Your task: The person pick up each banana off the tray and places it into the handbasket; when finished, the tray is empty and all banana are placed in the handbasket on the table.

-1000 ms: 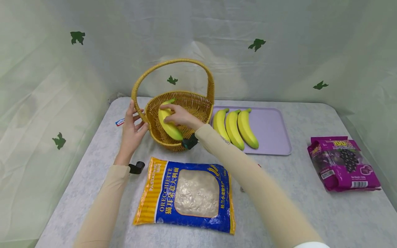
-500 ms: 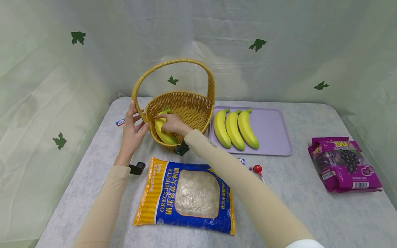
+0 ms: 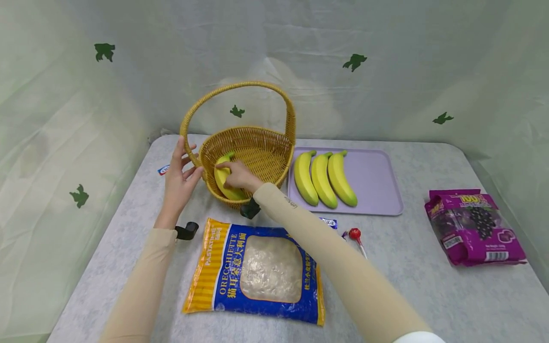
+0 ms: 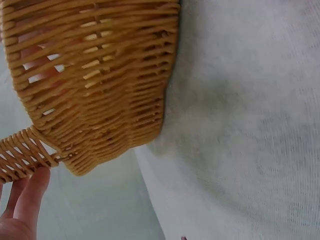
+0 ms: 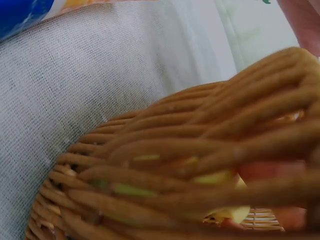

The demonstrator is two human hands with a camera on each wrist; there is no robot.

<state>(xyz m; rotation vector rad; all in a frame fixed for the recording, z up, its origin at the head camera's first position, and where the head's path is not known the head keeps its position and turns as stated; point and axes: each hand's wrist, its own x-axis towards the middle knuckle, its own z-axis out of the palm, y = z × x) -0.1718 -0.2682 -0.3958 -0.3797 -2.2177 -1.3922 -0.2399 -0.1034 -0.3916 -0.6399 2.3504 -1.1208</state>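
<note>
A wicker basket [image 3: 257, 145] with a tall hoop handle stands at the back of the table. My right hand [image 3: 238, 176] reaches into it and grips a yellow-green banana [image 3: 221, 175] that lies low against the basket's left wall. My left hand [image 3: 179, 176] stands outside the basket, straight fingers touching the foot of the handle, as the left wrist view shows with fingers [image 4: 27, 197] against the weave [image 4: 100, 75]. In the right wrist view the banana [image 5: 231, 214] shows only in slivers through the wicker [image 5: 175, 150]. Three more bananas [image 3: 323, 177] lie on a lilac tray [image 3: 377, 183].
A blue and yellow pasta bag [image 3: 257, 269] lies flat in front of the basket. A red lollipop [image 3: 356, 236] and a small wrapper [image 3: 328, 222] sit right of it. A purple grape bag [image 3: 473, 226] is at the far right. Pale sheeting walls the table.
My right hand has lowered the banana from the basket's rim down inside, toward its left wall. The arm shifted left and uncovered the lollipop. My left hand stayed at the handle.
</note>
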